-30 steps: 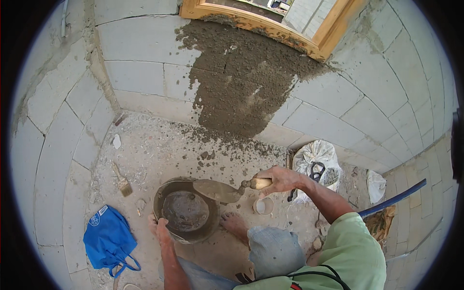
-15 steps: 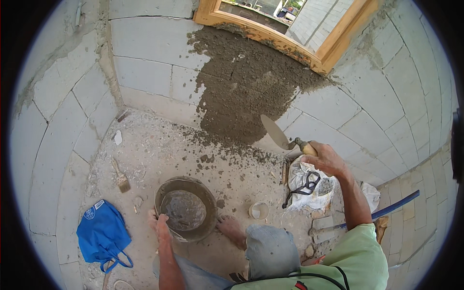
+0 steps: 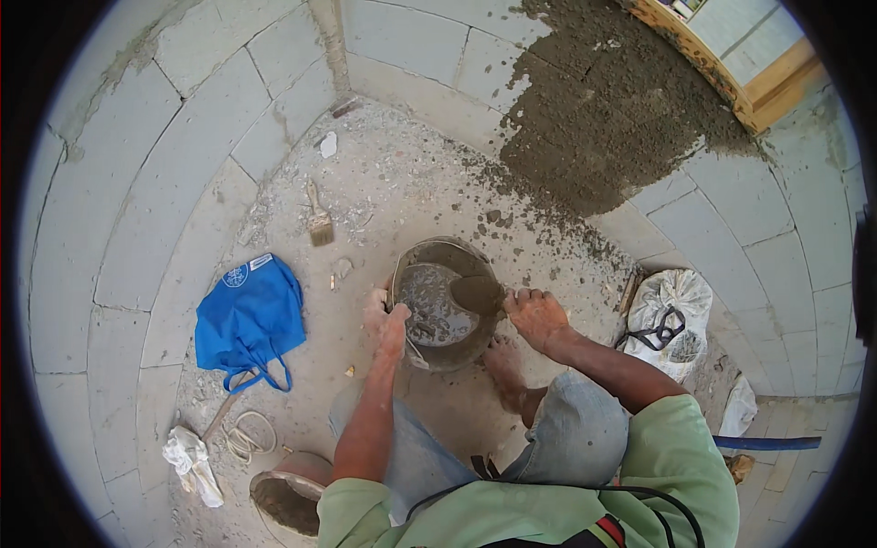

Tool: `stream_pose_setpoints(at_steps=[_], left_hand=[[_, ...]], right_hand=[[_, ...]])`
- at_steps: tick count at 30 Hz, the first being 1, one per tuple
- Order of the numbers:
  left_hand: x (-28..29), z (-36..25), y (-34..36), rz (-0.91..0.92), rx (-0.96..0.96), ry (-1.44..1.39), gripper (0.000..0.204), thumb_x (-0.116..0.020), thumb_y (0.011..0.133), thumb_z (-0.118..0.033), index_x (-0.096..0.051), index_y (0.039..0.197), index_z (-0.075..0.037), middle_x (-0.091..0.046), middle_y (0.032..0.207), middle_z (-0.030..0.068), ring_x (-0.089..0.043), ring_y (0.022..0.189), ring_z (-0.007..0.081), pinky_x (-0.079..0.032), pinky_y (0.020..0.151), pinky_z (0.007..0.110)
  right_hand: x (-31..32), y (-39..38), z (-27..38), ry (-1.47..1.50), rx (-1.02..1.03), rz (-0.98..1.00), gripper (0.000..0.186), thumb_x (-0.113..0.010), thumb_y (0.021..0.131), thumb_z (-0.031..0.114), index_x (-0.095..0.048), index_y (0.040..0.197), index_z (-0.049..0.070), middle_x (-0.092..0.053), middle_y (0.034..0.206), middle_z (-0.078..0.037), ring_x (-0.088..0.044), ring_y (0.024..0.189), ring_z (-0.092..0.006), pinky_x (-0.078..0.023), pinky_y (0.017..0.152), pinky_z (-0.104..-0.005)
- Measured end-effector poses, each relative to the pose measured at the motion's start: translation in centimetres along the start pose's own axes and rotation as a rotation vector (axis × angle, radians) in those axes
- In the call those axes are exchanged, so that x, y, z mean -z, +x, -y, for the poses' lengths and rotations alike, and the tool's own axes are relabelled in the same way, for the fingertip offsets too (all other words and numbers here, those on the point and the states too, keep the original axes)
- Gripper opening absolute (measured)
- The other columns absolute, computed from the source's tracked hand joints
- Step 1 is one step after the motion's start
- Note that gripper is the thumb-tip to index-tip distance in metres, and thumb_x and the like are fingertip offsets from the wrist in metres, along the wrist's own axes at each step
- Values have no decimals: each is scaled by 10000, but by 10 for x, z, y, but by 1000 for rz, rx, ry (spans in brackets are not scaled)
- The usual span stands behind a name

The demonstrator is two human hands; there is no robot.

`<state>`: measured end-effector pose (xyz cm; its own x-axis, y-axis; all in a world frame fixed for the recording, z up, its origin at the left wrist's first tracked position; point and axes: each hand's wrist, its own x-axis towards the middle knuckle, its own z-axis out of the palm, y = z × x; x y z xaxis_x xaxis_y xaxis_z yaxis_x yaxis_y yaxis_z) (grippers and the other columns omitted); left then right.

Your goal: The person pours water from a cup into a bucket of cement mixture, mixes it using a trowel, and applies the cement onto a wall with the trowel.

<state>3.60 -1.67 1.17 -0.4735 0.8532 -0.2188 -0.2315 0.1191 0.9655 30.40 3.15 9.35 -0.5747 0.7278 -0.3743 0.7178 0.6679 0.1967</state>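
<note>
A round bucket stands on the floor between my hands, with wet grey mortar in its bottom. My left hand is closed on the bucket's left rim. At the opposite side, my right hand grips a trowel whose handle is hidden in the fingers. The trowel's blade reaches over the rim into the bucket and is coated with mortar. Beyond the bucket, a broad patch of rough wet mortar covers the block wall below a wooden window frame.
A paintbrush and a blue bag lie to the left. Near my left elbow is a second bucket, beside a coiled cord. A white sack lies at the right. My bare foot is close to the bucket.
My right hand has brought the trowel from near the wall down into the bucket. The view has swung, so the wall patch appears farther right. My left hand stays on the rim.
</note>
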Motion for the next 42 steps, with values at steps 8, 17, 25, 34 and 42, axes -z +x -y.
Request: stream_pose_setpoints(at_steps=[8, 17, 25, 34, 42], left_hand=[[7, 1, 5, -25, 73, 10, 184, -587, 644, -36, -549, 822, -10, -587, 882, 48, -462, 752, 110, -406, 665, 263], [15, 0, 11, -65, 56, -176, 223, -535, 639, 4, -505, 853, -47, -551, 853, 26, -473, 761, 110, -397, 689, 245], [2, 7, 11, -55, 13, -142, 172, -535, 645, -13, -473, 791, -77, -505, 768, 6, -441, 703, 108, -385, 661, 250], [11, 4, 15, -70, 63, -152, 213, -547, 610, -4, -458, 790, -77, -476, 787, -1, -423, 719, 115, -373, 678, 251], [12, 11, 13, -73, 205, -218, 238, -541, 611, 22, -465, 814, -77, -506, 793, 12, -464, 710, 123, -411, 683, 261]], right_hand=[[0, -20, -19, 450, -94, 134, 460, -639, 846, 329, -530, 1249, 134, -623, 996, -162, -647, 921, -351, -533, 767, -461], [112, -44, -90, 675, 118, -66, 430, -712, 807, 376, -599, 1135, 122, -659, 947, -108, -647, 915, -325, -515, 772, -420], [213, -37, -240, 1256, -153, -64, 455, -710, 837, 481, -595, 895, 44, -584, 700, -17, -589, 591, -103, -480, 511, -260], [208, -139, -217, 872, -577, -376, 449, -697, 860, 450, -564, 916, 25, -523, 662, -19, -544, 535, -115, -457, 476, -290], [27, -112, -106, 992, -523, 28, 486, -736, 803, 429, -607, 974, -8, -627, 835, -188, -599, 769, -298, -463, 712, -404]])
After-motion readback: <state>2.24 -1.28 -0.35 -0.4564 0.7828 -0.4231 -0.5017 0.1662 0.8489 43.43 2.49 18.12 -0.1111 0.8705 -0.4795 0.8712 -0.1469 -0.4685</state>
